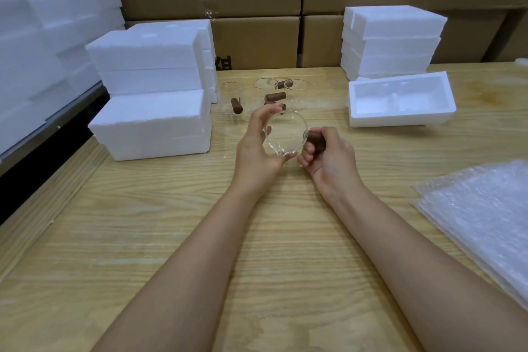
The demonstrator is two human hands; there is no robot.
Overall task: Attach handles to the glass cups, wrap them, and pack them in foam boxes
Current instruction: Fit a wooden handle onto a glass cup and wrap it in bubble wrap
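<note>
The wooden table (200, 237) carries a stack of closed foam boxes (148, 71) at the left and a second stack of foam pieces (391, 43) at the far right, with one open foam box (400, 121) lying in front of that second stack, cavity facing up. Between the two stacks, near the back of the table, stands a cluster of glass cups (248, 96) with brown handles (236, 106) among them; this cluster sits directly behind the hands. Bubble wrap sheets (485, 217) lie stacked at the right edge of the table. Cardboard cartons (257, 40) form a wall behind the table, and more white foam blocks (43, 37) are piled beyond the left edge. The table's left edge runs diagonally along a dark gap. Bare wood extends from the hands toward the viewer and sideways between the left stack and the bubble wrap. The held glass cup (285, 134) is raised above the table centre. The left hand (257, 146) grips it with thumb and fingers curved wide around the glass wall. The right hand (328, 154) has its fingers curled tightly around a brown handle (315, 138) that meets the cup's right side.
</note>
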